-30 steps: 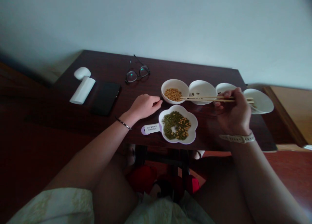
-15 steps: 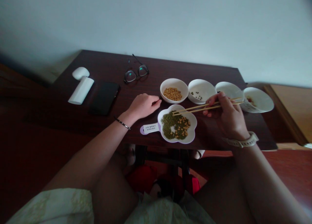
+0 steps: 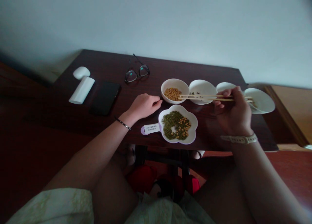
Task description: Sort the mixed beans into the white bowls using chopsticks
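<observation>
Chopsticks (image 3: 204, 95), head view: swung from above the flower-shaped dish (image 3: 194, 121) half a second ago; tips now at the yellow beans (image 3: 172, 94) in the leftmost bowl (image 3: 179, 83).
Stick axis: sideways, nearly level, tips pointing left.
Right hand (image 3: 235, 115): fingers closed around the sticks; tips slightly apart, whether pinching a bean I cannot tell.
Left hand (image 3: 145, 106): loosely curled, thumb and forefinger a little apart, just beside that bowl.
Materials: pale slim sticks, smooth white round bowl, scalloped dish holding green beans (image 3: 173, 117) and yellow ones, dark wood-grain table (image 3: 195, 67).
</observation>
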`<move>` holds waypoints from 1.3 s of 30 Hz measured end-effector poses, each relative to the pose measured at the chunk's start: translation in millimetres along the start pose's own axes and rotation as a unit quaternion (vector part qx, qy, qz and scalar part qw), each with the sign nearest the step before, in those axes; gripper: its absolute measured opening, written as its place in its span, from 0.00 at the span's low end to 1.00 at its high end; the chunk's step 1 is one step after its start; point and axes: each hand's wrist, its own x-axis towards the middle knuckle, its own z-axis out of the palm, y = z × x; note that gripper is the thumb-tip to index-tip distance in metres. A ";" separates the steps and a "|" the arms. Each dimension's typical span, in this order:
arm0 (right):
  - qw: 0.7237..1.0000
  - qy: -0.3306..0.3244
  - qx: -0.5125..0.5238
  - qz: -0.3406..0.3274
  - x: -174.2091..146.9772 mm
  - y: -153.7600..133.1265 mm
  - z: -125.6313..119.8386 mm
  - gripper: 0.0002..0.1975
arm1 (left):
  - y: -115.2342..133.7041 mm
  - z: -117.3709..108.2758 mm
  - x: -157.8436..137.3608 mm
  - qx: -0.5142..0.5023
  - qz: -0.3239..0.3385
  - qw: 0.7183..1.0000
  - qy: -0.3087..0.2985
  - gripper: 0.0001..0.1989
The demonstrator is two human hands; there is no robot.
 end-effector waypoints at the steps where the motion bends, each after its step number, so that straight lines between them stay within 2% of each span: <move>1: 1.000 0.011 -0.004 -0.007 1.1 0.8 0.7 0.16 | 0.0 -0.1 0.0 0.000 0.000 1.000 0.000 0.21; 4: 1.000 0.025 -0.013 -0.007 1.7 -0.8 2.5 0.17 | -0.2 -0.1 0.0 -0.001 0.001 1.000 0.000 0.21; 7: 1.000 0.009 -0.022 -0.001 -0.9 -11.8 2.5 0.18 | 0.3 -0.6 -0.1 -0.002 0.002 1.000 0.002 0.21; 10: 0.994 -0.047 -0.085 0.049 -6.6 -26.2 0.1 0.19 | 1.6 -1.8 -0.1 0.001 -0.002 1.000 0.000 0.22; 15: 0.978 -0.058 -0.187 0.069 -17.1 -38.8 -6.1 0.20 | 2.3 -2.2 0.5 -0.003 -0.007 1.000 -0.006 0.21; 18: 0.975 -0.061 -0.208 0.046 -21.8 -45.4 -6.0 0.20 | 1.1 -0.6 1.1 0.005 -0.007 1.000 -0.005 0.21; 22: 0.969 -0.020 -0.244 -0.020 -35.6 -60.1 5.7 0.24 | -1.4 1.5 0.4 0.015 -0.007 1.000 -0.008 0.21; 25: 0.941 -0.001 -0.328 -0.077 -51.7 -70.1 19.2 0.26 | -2.9 1.4 -1.5 0.019 -0.012 1.000 -0.008 0.21; 29: 0.915 -0.049 -0.394 -0.068 -63.3 -74.5 30.9 0.24 | -2.1 -0.1 -2.8 0.018 -0.013 1.000 -0.011 0.20; 31: 0.917 -0.062 -0.389 -0.056 -62.2 -72.0 33.3 0.25 | -0.5 -0.9 -2.3 0.017 -0.012 1.000 -0.012 0.20; 36: 0.945 -0.103 -0.310 -0.005 -55.1 -58.0 38.9 0.26 | 3.2 -3.6 -1.0 0.012 -0.017 1.000 -0.018 0.20; 39: 0.946 -0.132 -0.295 0.004 -56.2 -56.2 41.5 0.26 | 3.8 -4.5 -1.2 0.005 -0.019 1.000 -0.018 0.20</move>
